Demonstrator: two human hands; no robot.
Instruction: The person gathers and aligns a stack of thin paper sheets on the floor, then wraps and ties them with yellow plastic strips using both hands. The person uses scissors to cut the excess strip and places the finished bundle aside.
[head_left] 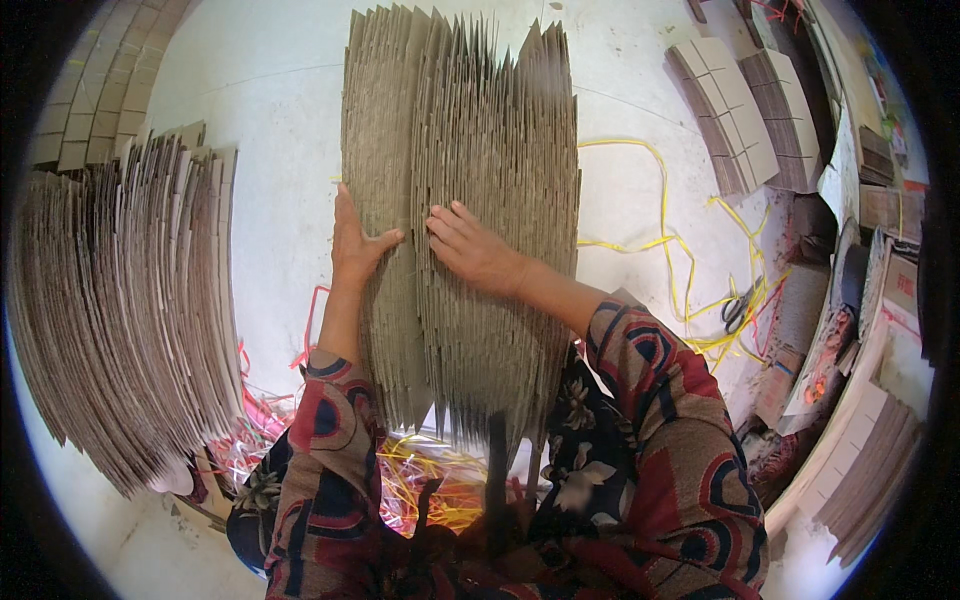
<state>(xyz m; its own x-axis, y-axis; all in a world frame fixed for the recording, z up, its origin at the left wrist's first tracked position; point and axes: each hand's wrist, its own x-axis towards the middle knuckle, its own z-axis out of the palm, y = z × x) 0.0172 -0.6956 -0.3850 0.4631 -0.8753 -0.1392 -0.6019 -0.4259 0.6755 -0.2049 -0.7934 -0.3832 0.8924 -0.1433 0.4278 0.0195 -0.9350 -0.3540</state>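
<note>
- Brown corrugated cardboard sheets, stacked on edge as one upright bundle (470,180), stand on the pale concrete floor (270,130) directly before the person.
- Left hand (355,245): open, palm flat against the bundle's left face, thumb on the sheet edges.
- Right hand (470,245): open, fingers spread flat on the sheet edges.
- Second fanned stack of brown cardboard sheets (120,300) stands at the floor's left side.
- Yellow plastic strapping (665,240) lies right of the bundle.

Both forearms reaching forward from patterned sleeves, elbows bent; left hand (355,245) standing upright, fingers together and pointing ahead, thumb spreading to the right; right hand (470,248) lying flat, palm down, fingers stretching toward the left, wrist angling back to the right.
</note>
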